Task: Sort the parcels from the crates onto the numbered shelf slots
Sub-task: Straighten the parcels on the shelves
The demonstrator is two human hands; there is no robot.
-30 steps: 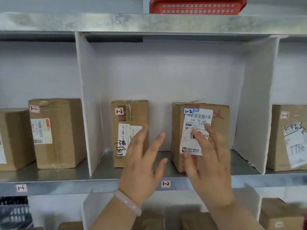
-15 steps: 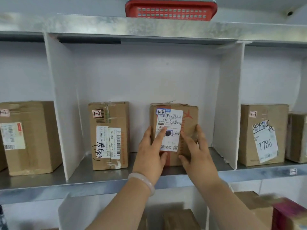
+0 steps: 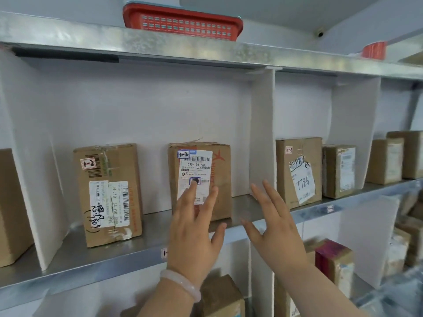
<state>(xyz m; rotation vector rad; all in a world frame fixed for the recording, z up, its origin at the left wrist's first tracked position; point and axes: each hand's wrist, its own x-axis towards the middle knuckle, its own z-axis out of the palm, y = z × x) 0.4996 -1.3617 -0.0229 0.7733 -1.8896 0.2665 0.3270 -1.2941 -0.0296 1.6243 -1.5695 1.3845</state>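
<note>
A: Standing upright w/ label facing out: why's the parcel [image 3: 222,177] set like that?
B: So its "1-2" tag reads from the front, same as the other box [image 3: 107,170] in that slot. Both sit on the shelf [image 3: 75,255] btwn the white dividers [image 3: 262,133].
A: Hands?
B: Left hand [image 3: 194,234] flat, fingers spread, forefinger at the label, gripping nothing. Right hand [image 3: 274,227] also spread, empty, near a divider, off the parcel. Looks placed, imo.

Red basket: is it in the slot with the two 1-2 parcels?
No, the basket sits on the top shelf, above that slot.
</note>
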